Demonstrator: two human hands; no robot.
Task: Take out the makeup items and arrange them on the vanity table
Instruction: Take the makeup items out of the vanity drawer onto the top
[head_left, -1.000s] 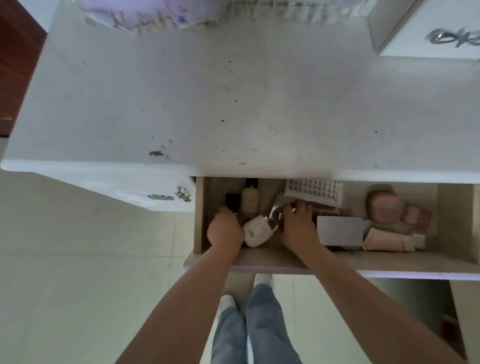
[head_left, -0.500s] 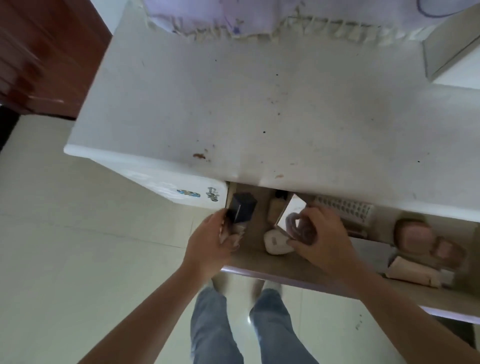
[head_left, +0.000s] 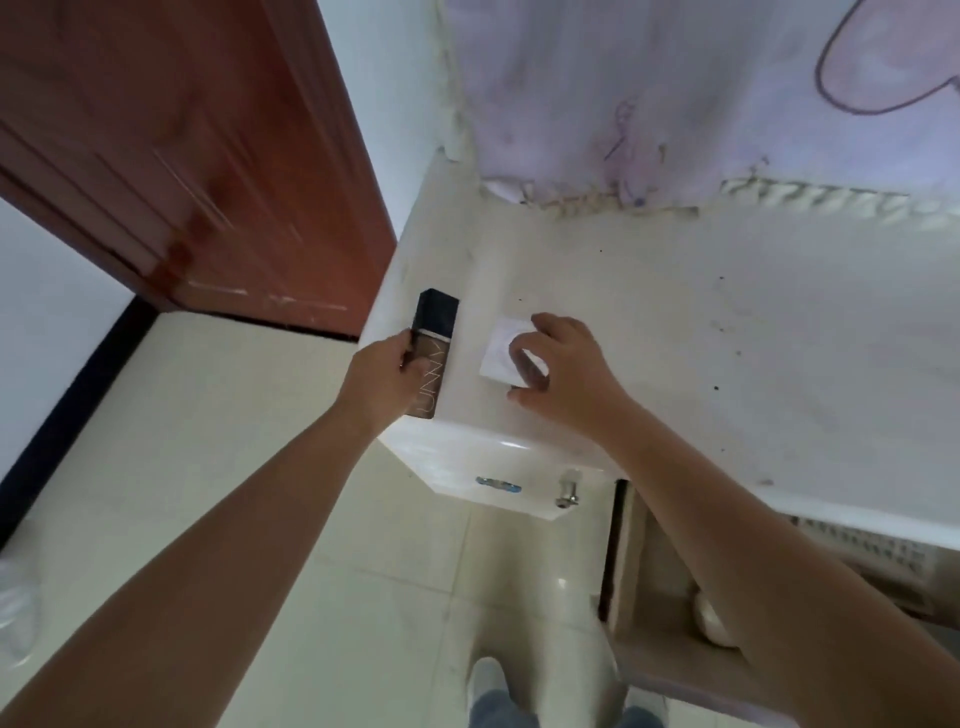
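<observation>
Left hand (head_left: 375, 380) has its fingers curled round the dark foundation bottle (head_left: 432, 353), lying at the vanity table (head_left: 675, 322) corner. Right hand (head_left: 569, 376) pinches a small white box (head_left: 501, 347) just beside it, fingertips over the top.

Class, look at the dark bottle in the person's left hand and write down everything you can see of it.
The dark bottle is slim and rectangular, with a black cap at its far end and a brownish, glossy body bearing pale lettering along its length. It lies lengthwise at the left edge of the white vanity top, cap pointing away from the person. The left hand holds its left side with curled fingers. It is apart from the white box under the right hand.
</observation>
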